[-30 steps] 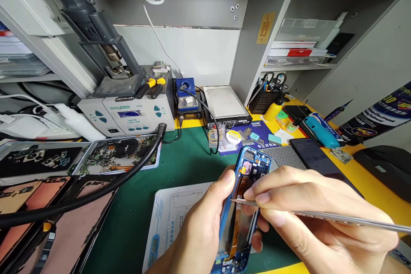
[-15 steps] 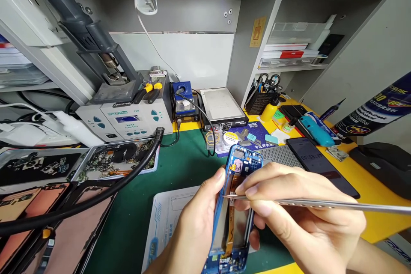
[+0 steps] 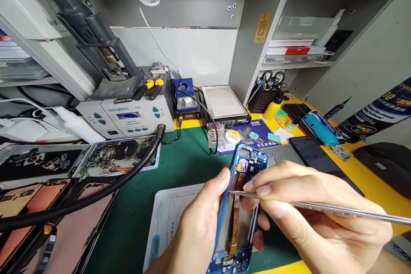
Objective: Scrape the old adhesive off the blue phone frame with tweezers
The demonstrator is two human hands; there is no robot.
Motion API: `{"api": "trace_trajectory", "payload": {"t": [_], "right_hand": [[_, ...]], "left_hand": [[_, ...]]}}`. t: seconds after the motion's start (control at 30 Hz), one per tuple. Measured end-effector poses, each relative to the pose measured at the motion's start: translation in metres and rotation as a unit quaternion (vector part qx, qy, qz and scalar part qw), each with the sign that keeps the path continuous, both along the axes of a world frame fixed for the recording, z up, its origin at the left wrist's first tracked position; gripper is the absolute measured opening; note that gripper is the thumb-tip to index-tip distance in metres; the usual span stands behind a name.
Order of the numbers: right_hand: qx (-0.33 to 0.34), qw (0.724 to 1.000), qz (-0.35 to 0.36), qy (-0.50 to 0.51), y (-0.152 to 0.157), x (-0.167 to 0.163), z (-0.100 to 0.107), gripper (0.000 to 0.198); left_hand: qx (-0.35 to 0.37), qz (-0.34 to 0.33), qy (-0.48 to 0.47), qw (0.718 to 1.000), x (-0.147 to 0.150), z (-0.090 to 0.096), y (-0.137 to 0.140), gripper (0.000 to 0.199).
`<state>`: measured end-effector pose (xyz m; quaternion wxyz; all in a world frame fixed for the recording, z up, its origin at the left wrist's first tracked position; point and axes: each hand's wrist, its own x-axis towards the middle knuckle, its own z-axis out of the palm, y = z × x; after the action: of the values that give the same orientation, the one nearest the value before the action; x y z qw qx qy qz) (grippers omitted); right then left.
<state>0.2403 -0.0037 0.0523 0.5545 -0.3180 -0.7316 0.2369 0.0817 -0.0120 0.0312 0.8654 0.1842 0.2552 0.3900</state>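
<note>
Two hands, both gripping: left hand (image 3: 205, 209) closed round the phone frame (image 3: 242, 222), held above the green mat's (image 3: 186, 150) near edge; right hand (image 3: 316, 188) pinching a thin metal tool (image 3: 362, 212). Little changed over the last second: tip stays at the frame's left long edge, perhaps slightly nearer its top edge. Suggests fine work along that edge in progress; cannot tell if the tip touches.

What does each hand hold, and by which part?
Left hand: the blue phone frame, by its long side edges. Right hand: slim metal tool, near its pointed tip.
</note>
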Motion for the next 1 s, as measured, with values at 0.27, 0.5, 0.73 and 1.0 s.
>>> {"api": "trace_trajectory", "payload": {"t": [0.27,0.5,0.73,1.0], "right_hand": [[0.032,0.999,0.019,-0.013,0.005,-0.001,0.006,0.029],[0.027,1.0,-0.012,0.003,0.004,-0.002,0.009,0.028],[0.037,0.999,-0.029,0.007,0.003,-0.007,0.011,0.024],[0.033,0.999,-0.01,0.011,0.004,-0.004,0.01,0.026]], "left_hand": [[-0.001,0.004,0.005,1.0,0.0,0.005,-0.002,0.051],[0.022,0.011,0.0,1.0,0.003,0.002,-0.002,0.05],[-0.003,-0.006,0.007,1.0,0.001,0.004,-0.002,0.049],[0.002,0.0,0.001,1.0,0.002,0.001,-0.003,0.055]]}}
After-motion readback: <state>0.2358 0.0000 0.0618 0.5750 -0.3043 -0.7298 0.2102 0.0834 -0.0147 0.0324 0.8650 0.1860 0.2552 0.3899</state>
